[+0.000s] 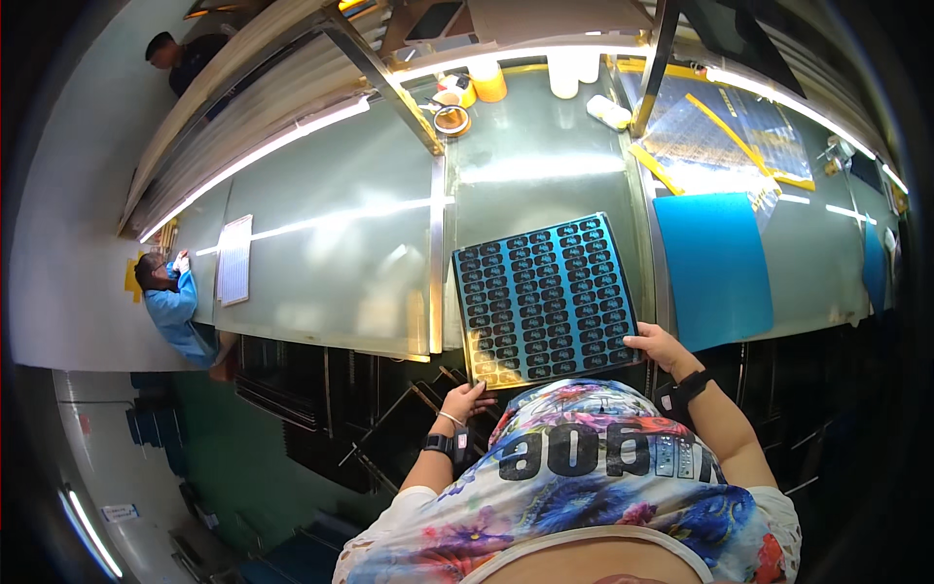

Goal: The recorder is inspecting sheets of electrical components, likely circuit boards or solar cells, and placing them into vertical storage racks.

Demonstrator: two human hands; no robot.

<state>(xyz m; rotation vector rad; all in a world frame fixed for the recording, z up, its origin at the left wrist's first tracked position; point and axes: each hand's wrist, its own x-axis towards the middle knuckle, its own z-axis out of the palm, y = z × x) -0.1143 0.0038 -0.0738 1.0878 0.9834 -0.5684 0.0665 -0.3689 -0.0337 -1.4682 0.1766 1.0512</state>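
Note:
A thin square sheet (547,304), glossy blue with rows of small dark rounded shapes, lies tilted in front of me, its near part over the edge of the bench. My left hand (468,401) pinches its near left corner, thumb on top. At its right edge, low down, my right hand (659,346) grips it with the thumb over the top and the fingers mostly hidden below. A yellowish reflection shows on the sheet's near left corner. To the right of the sheet lies a plain blue sheet (715,268).
A glass-topped bench (341,263) runs across, with metal posts (437,263) dividing it. Bottles (562,76) and a tape roll (451,121) stand at the back. Yellow-edged clear film (715,136) lies back right. Dark racks (321,389) sit below. A person in blue (175,307) works far left.

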